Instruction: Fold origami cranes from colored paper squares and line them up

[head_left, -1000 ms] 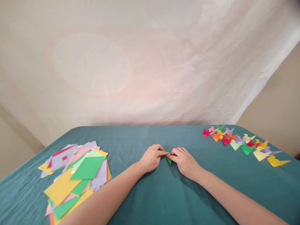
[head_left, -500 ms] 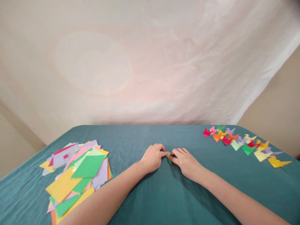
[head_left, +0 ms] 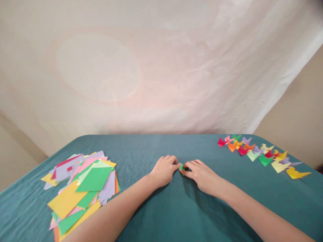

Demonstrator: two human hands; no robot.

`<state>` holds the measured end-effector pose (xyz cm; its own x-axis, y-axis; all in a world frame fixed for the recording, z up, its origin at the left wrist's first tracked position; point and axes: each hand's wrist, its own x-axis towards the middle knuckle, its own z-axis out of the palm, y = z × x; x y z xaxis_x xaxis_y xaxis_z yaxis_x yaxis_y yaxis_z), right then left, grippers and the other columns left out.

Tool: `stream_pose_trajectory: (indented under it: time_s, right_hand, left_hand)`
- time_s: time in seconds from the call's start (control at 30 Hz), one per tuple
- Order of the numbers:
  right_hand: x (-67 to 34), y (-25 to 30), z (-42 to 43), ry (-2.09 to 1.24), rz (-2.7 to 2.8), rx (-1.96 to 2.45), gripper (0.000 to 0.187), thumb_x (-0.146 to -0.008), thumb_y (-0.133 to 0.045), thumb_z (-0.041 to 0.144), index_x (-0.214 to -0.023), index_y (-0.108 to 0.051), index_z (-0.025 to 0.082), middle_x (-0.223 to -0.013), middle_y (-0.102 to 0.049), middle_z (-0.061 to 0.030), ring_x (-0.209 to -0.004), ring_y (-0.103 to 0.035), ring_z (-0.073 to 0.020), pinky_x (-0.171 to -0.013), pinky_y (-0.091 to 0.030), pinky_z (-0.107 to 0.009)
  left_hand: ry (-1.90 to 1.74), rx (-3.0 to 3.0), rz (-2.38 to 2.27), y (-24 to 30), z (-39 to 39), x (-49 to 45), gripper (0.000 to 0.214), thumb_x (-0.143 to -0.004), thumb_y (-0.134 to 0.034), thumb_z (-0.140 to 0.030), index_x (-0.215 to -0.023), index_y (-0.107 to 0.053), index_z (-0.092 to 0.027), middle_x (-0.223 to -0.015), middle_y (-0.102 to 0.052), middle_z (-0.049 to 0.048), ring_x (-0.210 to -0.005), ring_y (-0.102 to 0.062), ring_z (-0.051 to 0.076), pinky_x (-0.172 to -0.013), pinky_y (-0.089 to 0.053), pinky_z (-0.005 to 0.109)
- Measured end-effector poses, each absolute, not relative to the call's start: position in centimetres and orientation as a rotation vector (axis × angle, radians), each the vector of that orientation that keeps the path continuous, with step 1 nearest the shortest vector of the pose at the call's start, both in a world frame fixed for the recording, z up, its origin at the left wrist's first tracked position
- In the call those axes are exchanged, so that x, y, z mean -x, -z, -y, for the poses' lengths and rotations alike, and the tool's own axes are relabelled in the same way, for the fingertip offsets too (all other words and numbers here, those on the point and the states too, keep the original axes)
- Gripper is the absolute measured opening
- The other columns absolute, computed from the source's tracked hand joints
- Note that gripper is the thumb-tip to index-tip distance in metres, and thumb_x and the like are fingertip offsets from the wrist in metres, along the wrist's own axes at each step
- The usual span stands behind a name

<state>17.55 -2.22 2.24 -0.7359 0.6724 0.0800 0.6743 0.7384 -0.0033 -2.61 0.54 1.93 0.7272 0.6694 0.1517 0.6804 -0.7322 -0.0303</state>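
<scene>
A small folded piece of green paper (head_left: 181, 167) is between my two hands, a little right of the table's middle. My left hand (head_left: 164, 170) is closed, its thumb and forefinger pinching at the paper's left edge. From the right, my right hand (head_left: 199, 174) grips the same paper between thumb and fingers. Much of the paper is hidden behind the fingertips, so its exact fold cannot be made out. Both hands rest low over the dark green tablecloth (head_left: 141, 148).
On the left lies a loose heap of coloured paper sheets (head_left: 94, 178), partly behind my left forearm. Several folded paper birds (head_left: 264, 160) in many colours stand in rows at the right. A pale cloth (head_left: 161, 67) hangs behind the table.
My right thumb and fingers have shifted slightly on the green paper, which now shows a different face. The hands stay in nearly the same place.
</scene>
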Motion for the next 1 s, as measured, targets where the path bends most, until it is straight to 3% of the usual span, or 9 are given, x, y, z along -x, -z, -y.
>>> stream_pose_trajectory:
  time_s: [0.3,0.8,1.0]
  right_hand:
    - [-17.8,-2.9,3.2,-0.028,2.901,1.128,0.052,-0.075,-0.042,0.004,-0.124,-0.05,0.022,-0.126,-0.051,-0.0107,-0.105,-0.048,-0.0222,-0.087,-0.032,-0.038]
    - [-18.0,-3.8,3.7,-0.168,2.926,1.161,0.06,-0.069,-0.043,0.002,-0.124,-0.051,0.024,-0.135,-0.043,-0.0107,-0.114,-0.044,-0.0231,-0.091,-0.034,-0.038]
    - [-18.2,-3.7,3.6,-0.181,2.921,1.158,0.062,-0.068,-0.045,0.002,-0.126,-0.05,0.023,-0.136,-0.042,-0.0114,-0.116,-0.043,-0.0242,-0.092,-0.034,-0.039]
  left_hand:
    - [0.189,2.824,1.1,-1.9,-0.5,2.7,0.034,-0.084,-0.046,-0.014,-0.113,-0.055,-0.029,-0.105,-0.05,0.0041,-0.093,-0.048,0.02,-0.077,-0.039,0.032]
    - [0.06,2.752,1.063,-2.1,0.7,2.2,0.034,-0.087,-0.04,-0.017,-0.121,-0.044,-0.018,-0.106,-0.052,0.0091,-0.096,-0.05,0.022,-0.079,-0.041,0.034]
    - [0.039,2.829,0.988,-2.7,0.5,3.1,0.033,-0.089,-0.039,-0.019,-0.121,-0.044,-0.02,-0.112,-0.05,0.0087,-0.103,-0.049,0.021,-0.083,-0.041,0.032]
